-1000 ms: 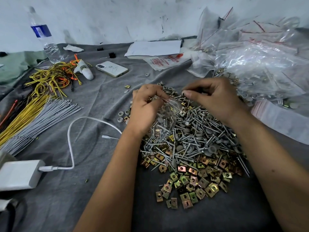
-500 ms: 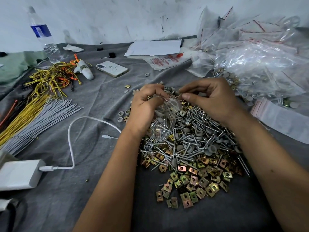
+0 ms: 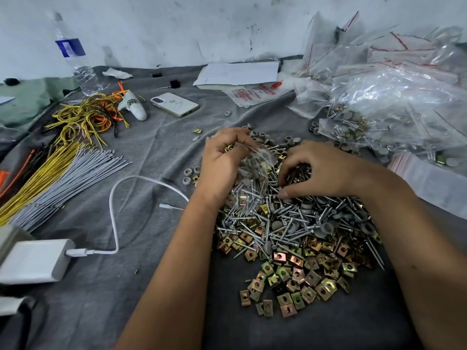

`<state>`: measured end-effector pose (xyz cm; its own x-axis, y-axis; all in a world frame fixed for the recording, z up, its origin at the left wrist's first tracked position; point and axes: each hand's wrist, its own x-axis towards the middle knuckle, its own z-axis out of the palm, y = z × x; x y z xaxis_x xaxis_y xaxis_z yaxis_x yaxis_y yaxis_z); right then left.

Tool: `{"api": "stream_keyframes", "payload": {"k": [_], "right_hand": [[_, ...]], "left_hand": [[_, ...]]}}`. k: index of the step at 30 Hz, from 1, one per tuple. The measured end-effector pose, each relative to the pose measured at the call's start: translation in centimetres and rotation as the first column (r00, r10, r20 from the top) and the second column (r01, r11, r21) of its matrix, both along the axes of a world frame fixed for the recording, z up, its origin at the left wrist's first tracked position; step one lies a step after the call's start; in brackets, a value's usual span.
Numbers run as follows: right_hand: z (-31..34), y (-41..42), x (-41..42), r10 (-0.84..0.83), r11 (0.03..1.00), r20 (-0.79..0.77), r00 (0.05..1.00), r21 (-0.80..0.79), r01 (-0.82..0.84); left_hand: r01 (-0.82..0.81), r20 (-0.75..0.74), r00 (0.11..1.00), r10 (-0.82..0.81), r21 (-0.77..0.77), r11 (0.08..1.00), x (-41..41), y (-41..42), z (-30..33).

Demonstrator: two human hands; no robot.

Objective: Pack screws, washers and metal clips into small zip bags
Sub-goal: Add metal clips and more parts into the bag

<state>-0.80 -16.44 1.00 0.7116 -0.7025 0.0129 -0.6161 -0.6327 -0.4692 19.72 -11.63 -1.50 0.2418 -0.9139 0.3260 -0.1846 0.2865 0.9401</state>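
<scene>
Left hand (image 3: 222, 160) is gripping a small clear zip bag (image 3: 255, 170), fingers curled round its mouth, bag lying on the screws (image 3: 285, 218). Right hand (image 3: 321, 173) is pinching into the pile just beside it, contents unclear. Metal clips (image 3: 290, 279) and washers (image 3: 326, 227) are lying on the grey-clothed desk (image 3: 156, 152).

- Two bare forearms reached forward from the bottom edge, angled toward each other.
- The left hand (image 3: 222, 160) sat palm inward, back toward the camera, wrist slightly bent; its fingers curled over at the top and pinched the mouth of a small clear zip bag (image 3: 255, 170).
- The right hand (image 3: 321, 173) hovered palm down just beside it, fingers arched and bent downward, thumb stretched left and its tip close under the fingertips; what it pinched, if anything, was too small to tell.
</scene>
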Motion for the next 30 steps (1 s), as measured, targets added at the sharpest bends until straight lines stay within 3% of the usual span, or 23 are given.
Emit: {"api": "stream_keyframes", "payload": {"k": [5,9,13,17,22,27,30], "right_hand": [[-0.2,0.1,1.2,-0.017,1.000,-0.062,0.998,0.016,0.018],[-0.1,0.0,0.4,-0.036,0.999,0.017,0.999,-0.015,0.036],[-0.1,-0.1,-0.3,-0.098,0.992,0.289,0.952,-0.048,0.117],[0.1,0.3,0.7,-0.171,0.965,0.623,0.763,-0.052,0.259],[-1.2,0.7,2.2,-0.121,0.965,0.551,0.825,-0.132,0.229],[-1.2,0.4,1.7,-0.134,0.964,0.567,0.813,-0.116,0.240],[-1.0,0.7,1.7,-0.099,0.987,0.441,0.892,-0.067,0.143]], "left_hand": [[-0.009,-0.006,1.000,0.009,-0.008,1.000,-0.1,-0.1,-0.1],[-0.004,-0.017,1.000,0.004,-0.015,1.000,0.0,-0.2,-0.2],[0.004,0.014,1.000,-0.004,-0.002,1.000,-0.1,-0.4,-0.3],[0.041,0.057,0.998,-0.041,-0.002,0.999,-0.2,-0.1,-0.1],[0.078,0.047,0.996,-0.078,0.007,0.997,-0.2,0.0,-0.1],[0.061,0.034,0.998,-0.061,0.005,0.998,-0.2,0.1,0.0],[0.051,0.010,0.999,-0.051,-0.005,0.999,-0.2,0.2,0.1]]}}
